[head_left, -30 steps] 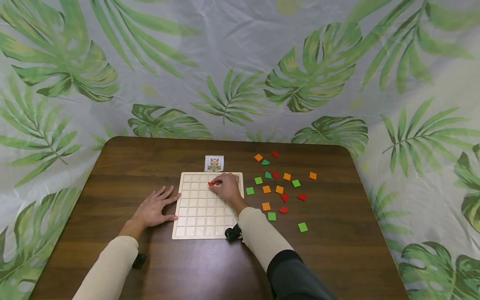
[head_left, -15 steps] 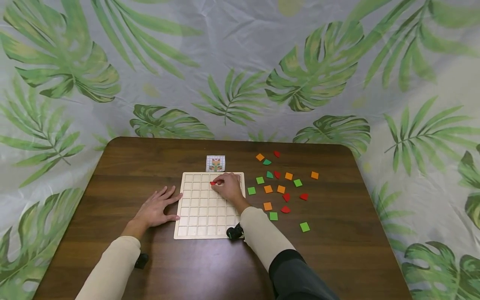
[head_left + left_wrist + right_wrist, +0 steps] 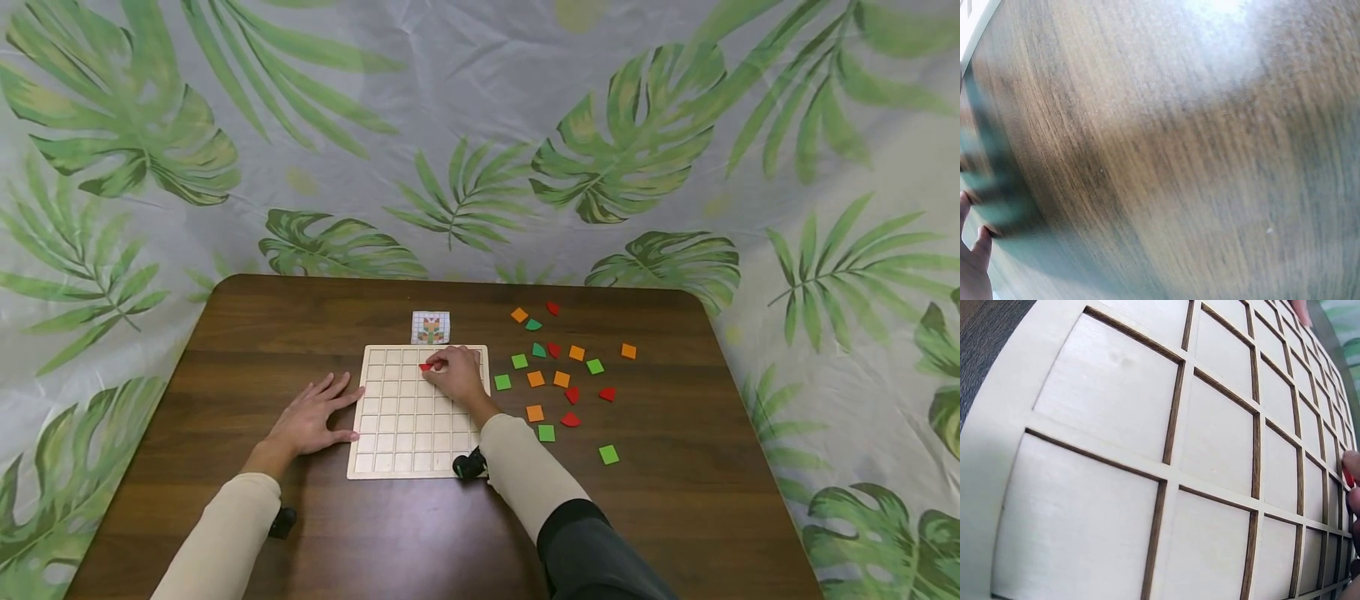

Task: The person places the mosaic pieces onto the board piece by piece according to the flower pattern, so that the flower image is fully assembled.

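A pale wooden grid board with square recesses lies on the brown table. Over its upper part, my right hand pinches a small red piece between thumb and fingers, at a recess in the second row. In the right wrist view the red piece shows as a thin edge between the fingertips. At the board's left edge my left hand lies spread, with its thumb and a finger touching the rim. The left wrist view catches only some fingers at the lower left.
Behind the board lies a small card printed with a coloured grid pattern. To the right, several orange squares, green squares, red quarter-circle pieces and dark green quarter-circle pieces are scattered on the table.
Both hands keep their places relative to the board, and the red piece stays pinched at the same recess. The whole view has shifted slightly.
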Available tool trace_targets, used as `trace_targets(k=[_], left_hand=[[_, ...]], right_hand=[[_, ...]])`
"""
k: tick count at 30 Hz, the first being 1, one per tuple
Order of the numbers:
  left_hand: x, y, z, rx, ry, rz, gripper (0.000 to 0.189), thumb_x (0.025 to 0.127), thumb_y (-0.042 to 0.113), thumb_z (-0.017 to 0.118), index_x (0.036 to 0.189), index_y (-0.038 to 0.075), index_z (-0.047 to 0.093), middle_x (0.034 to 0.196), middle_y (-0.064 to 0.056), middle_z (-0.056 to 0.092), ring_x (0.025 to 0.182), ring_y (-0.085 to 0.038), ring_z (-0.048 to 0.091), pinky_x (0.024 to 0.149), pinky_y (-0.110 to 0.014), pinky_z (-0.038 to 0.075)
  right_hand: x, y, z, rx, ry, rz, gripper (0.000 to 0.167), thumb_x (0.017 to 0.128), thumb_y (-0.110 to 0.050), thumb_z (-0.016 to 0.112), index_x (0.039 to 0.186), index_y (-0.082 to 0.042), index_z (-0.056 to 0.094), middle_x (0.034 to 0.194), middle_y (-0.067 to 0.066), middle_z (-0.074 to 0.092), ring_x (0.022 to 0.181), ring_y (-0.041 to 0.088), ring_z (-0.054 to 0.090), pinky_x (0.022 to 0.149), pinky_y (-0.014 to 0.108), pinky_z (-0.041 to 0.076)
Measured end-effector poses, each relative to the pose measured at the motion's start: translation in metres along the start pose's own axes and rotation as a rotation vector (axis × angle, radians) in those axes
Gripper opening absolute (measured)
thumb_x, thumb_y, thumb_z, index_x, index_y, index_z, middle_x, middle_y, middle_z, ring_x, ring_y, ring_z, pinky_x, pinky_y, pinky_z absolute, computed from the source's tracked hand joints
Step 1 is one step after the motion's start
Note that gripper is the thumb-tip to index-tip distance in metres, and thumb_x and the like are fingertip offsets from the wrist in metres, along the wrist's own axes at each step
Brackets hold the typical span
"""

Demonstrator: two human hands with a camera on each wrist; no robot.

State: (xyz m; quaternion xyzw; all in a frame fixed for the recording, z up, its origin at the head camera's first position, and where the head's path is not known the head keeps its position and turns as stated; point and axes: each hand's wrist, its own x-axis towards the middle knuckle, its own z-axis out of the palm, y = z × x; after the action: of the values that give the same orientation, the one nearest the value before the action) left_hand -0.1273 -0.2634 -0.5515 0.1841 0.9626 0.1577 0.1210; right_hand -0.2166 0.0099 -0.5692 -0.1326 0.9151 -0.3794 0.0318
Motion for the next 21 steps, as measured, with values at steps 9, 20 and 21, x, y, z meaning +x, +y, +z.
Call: trace_targets(k=[9,20,21], left_hand=[[0.0006,-0.0008,0.0001,0.007,0.003,0.007,0.08,0.08,0.054,0.07,0.147,0.019,0.043,0.155,-0.018,0.028,0.142,-0.043,0.02,0.113,-0.06,0.015],[-0.0001,-0.0003,0.0003,0.009,0.005,0.005,0.08,0.08,0.053,0.069,0.147,0.018,0.043,0.155,-0.018,0.027,0.142,-0.043,0.02,0.113,-0.06,0.015],[-0.0001,-0.0003,0.0005,0.008,0.006,0.005,0.08,0.08,0.054,0.069,0.147,0.018,0.043,0.155,-0.018,0.027,0.142,-0.043,0.02,0.113,-0.06,0.015]], right_hand=[[0.0001,-0.0006,-0.0005,0.015,0.007,-0.004,0.015,0.081,-0.022,0.078,0.091,-0.011,0.075,0.071,-0.008,0.061,0.084,0.016,0.055,0.095,0.043,0.031],[-0.001,0.0007,-0.0009,0.04,0.001,-0.002,0.016,0.082,-0.022,0.078,0.093,-0.011,0.074,0.074,-0.007,0.061,0.084,0.016,0.053,0.093,0.043,0.031],[-0.0008,0.0009,-0.0009,0.039,0.002,-0.004,0.016,0.082,-0.022,0.078,0.093,-0.011,0.074,0.074,-0.007,0.061,0.083,0.016,0.053,0.093,0.043,0.031]])
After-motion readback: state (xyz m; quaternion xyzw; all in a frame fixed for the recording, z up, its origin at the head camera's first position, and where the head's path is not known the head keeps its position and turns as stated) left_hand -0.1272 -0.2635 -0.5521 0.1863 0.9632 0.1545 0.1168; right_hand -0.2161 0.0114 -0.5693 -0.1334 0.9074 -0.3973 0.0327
